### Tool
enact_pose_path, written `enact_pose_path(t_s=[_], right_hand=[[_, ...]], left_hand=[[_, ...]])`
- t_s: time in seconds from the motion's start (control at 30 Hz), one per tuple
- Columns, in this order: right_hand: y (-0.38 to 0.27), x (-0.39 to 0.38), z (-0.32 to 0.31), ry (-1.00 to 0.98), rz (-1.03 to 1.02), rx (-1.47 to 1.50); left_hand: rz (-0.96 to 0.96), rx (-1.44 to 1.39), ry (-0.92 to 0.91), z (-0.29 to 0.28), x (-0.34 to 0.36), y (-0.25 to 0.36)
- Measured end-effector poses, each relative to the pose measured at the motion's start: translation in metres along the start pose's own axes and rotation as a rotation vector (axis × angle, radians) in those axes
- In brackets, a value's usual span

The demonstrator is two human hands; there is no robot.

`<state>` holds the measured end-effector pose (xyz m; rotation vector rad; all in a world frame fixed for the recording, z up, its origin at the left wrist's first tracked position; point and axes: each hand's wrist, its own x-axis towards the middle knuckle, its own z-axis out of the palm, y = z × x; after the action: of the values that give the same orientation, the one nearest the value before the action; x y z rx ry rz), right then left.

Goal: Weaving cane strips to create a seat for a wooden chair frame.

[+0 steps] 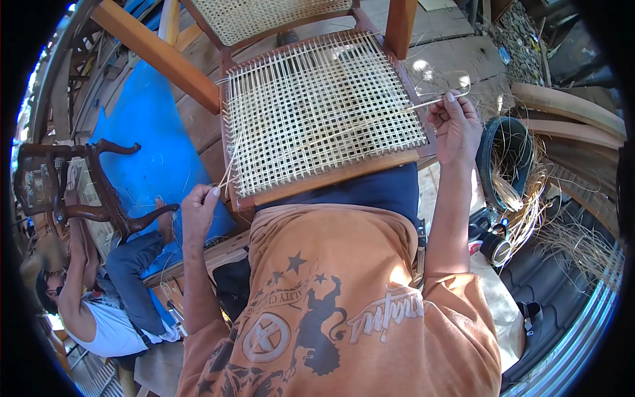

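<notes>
A wooden chair frame [344, 160] lies across my lap, its seat covered by open woven cane [317, 112]. My left hand [202, 208] is just beyond the lower left edge, thumb and fingers closed on a thin pale cane strand [225, 180]. My right hand [453, 126] is outside the right edge, pinching another length of cane [428, 104], which runs from the weave and loops up above my fingers. The chair's cane back [264, 14] and orange-brown wooden legs [149, 53] show at the top.
A co-worker [99, 317] at lower left handles a dark carved cane chair [106, 192] beside a blue sheet [145, 119]. At right are a bucket [491, 159] with loose cane [529, 218], curved wooden boards [569, 112] and corrugated metal [582, 331]. Wooden planks [450, 59] lie beneath.
</notes>
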<state>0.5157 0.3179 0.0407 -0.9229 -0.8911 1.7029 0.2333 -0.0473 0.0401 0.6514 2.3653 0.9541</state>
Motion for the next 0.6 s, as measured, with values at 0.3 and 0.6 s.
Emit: enact_pose_path(t_s=[0.3, 0.6], right_hand=[[-0.018, 0.035, -0.035, 0.145, -0.097, -0.034], [-0.016, 0.032, -0.023, 0.172, -0.056, -0.078]], left_hand=[[0.006, 0.309, 0.144, -0.046, 0.004, -0.047], [0.048, 0.326, 0.172, -0.056, 0.005, -0.093]])
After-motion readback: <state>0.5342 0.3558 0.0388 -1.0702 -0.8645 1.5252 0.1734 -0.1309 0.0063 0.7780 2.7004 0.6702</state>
